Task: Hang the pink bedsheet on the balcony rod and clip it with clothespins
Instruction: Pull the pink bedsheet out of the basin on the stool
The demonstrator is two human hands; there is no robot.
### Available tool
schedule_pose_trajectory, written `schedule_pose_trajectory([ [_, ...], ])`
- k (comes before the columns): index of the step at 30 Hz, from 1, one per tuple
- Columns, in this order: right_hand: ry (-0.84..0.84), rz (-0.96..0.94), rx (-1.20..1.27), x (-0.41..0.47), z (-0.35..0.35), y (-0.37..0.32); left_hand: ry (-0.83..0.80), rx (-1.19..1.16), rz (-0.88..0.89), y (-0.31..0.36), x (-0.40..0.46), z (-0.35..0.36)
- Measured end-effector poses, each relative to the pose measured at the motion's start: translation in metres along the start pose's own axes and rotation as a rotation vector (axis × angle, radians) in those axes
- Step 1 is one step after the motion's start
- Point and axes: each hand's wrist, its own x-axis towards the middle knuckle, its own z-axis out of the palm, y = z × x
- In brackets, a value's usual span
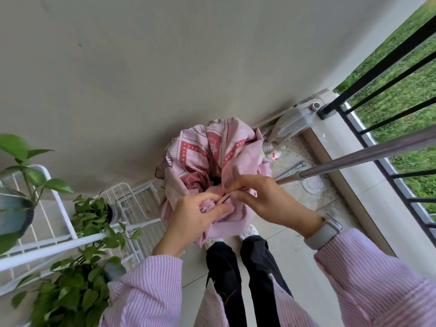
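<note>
Bunched pink patterned cotton bedsheet (212, 156) pinched by both hands (226, 204), apparently at an edge.
A corner should be found and spread before the steel balcony rod (368, 156) is reached.

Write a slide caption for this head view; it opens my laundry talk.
Both hands, left hand and right hand, grip the bunched pink bedsheet beside the bare balcony rod.

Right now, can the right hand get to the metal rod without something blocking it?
Probably yes. The rod runs just right of the right hand, with open air between them. But that hand and the left hand both grip the bunched pink bedsheet.
</note>
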Motion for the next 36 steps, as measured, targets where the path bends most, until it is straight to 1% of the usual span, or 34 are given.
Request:
schedule_pose_trajectory([
  [3,-0.124,0.053,-0.233,-0.006,-0.001,0.023,0.128,0.016,0.062,-0.001,-0.007,-0.006],
  [5,-0.233,0.126,-0.349,-0.008,0.001,0.041,0.134,-0.081,0.060,0.003,-0.012,-0.009],
  [7,-0.260,0.151,-0.427,-0.007,0.002,0.052,0.177,-0.166,0.031,0.007,-0.014,-0.011],
  [9,-0.190,0.138,-0.454,-0.003,-0.003,0.054,0.285,-0.194,0.012,0.012,-0.014,-0.016],
  [11,-0.079,0.123,-0.444,0.003,-0.016,0.047,0.375,-0.219,0.011,0.016,-0.012,-0.025],
  [13,0.048,0.124,-0.400,0.009,-0.033,0.034,0.431,-0.222,0.039,0.023,-0.008,-0.034],
  [15,0.140,0.114,-0.377,0.014,-0.049,0.014,0.435,-0.203,0.096,0.036,-0.002,-0.043],
  [17,0.199,0.048,-0.329,0.021,-0.063,-0.012,0.393,-0.202,0.143,0.055,0.007,-0.048],
  [20,0.229,-0.069,-0.235,0.036,-0.085,-0.065,0.312,-0.232,0.218,0.093,0.019,-0.051],
  [23,0.281,-0.159,-0.182,0.048,-0.114,-0.121,0.293,-0.240,0.344,0.146,0.023,-0.060],
  [25,0.337,-0.206,-0.183,0.052,-0.138,-0.155,0.318,-0.313,0.435,0.189,0.022,-0.074],
  [29,0.458,-0.320,-0.189,0.049,-0.191,-0.226,0.443,-0.514,0.545,0.283,0.015,-0.112],
  [31,0.520,-0.390,-0.179,0.045,-0.215,-0.262,0.477,-0.605,0.624,0.329,0.003,-0.128],
  [34,0.651,-0.491,-0.178,0.040,-0.247,-0.314,0.495,-0.675,0.763,0.396,-0.018,-0.153],
  [36,0.724,-0.569,-0.162,0.035,-0.266,-0.341,0.442,-0.772,0.877,0.435,-0.033,-0.171],
])
